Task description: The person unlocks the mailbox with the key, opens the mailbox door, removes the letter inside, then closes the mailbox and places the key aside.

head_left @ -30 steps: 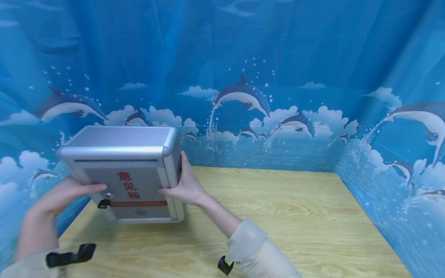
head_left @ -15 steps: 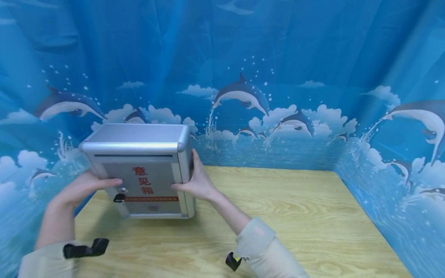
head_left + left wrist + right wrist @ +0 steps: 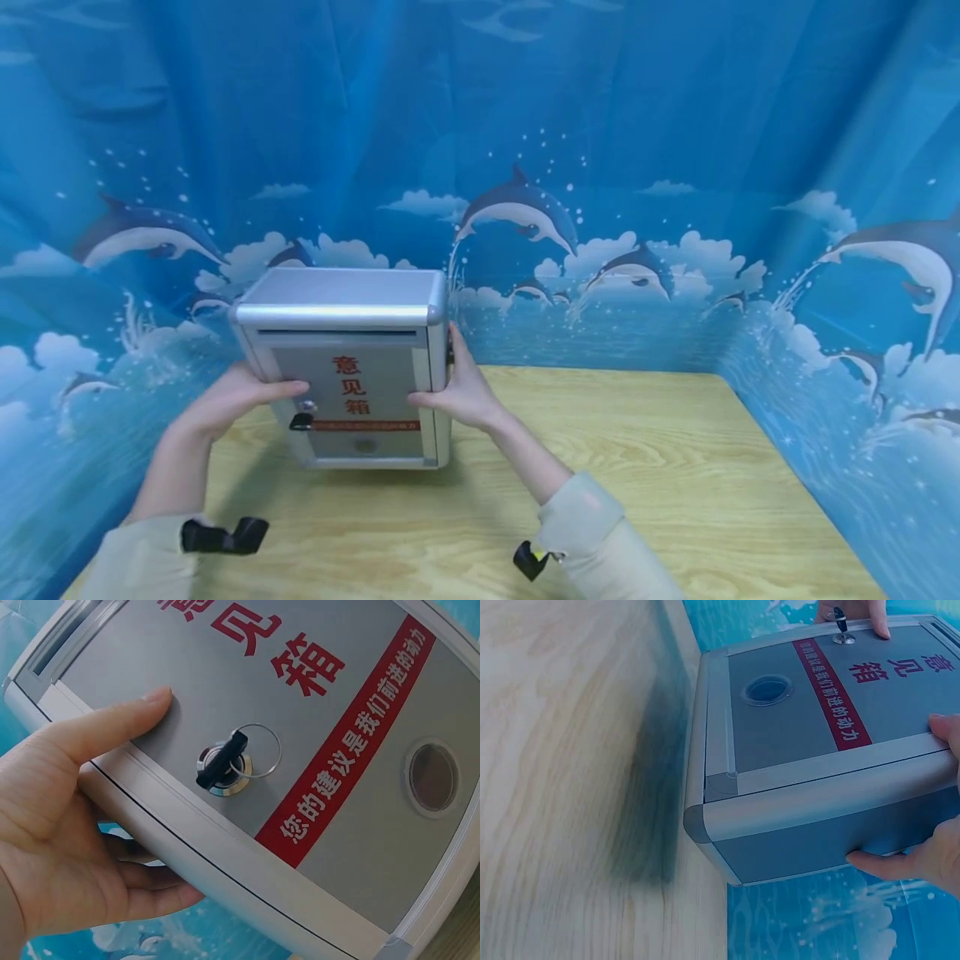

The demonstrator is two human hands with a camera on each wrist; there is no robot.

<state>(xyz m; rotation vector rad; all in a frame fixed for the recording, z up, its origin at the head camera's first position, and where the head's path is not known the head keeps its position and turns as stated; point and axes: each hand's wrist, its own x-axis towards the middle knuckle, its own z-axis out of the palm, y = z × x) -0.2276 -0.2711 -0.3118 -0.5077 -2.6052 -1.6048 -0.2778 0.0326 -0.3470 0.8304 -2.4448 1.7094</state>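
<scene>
A silver metal suggestion box [image 3: 345, 290] with red characters, a slot near the top and a round window low on its front is held upright just above the table. My left hand [image 3: 236, 398] grips its left side, thumb on the front panel and fingers behind the edge. On the opposite side, my right hand [image 3: 468, 390] holds it with the thumb on the front frame and fingers along the side wall. A black-headed key [image 3: 223, 760] with a wire ring sits in the lock beside my left thumb. The box's back is hidden.
The wood-grain table [image 3: 637, 467] extends to the right and in front of the box. A blue curtain [image 3: 480, 100] printed with dolphins and clouds closes off the back and both sides. The box's dark shadow [image 3: 656, 795] falls on the tabletop.
Both hands have carried the suggestion box to the right across the table, and it now faces more squarely forward. The grip of each hand looks the same.
</scene>
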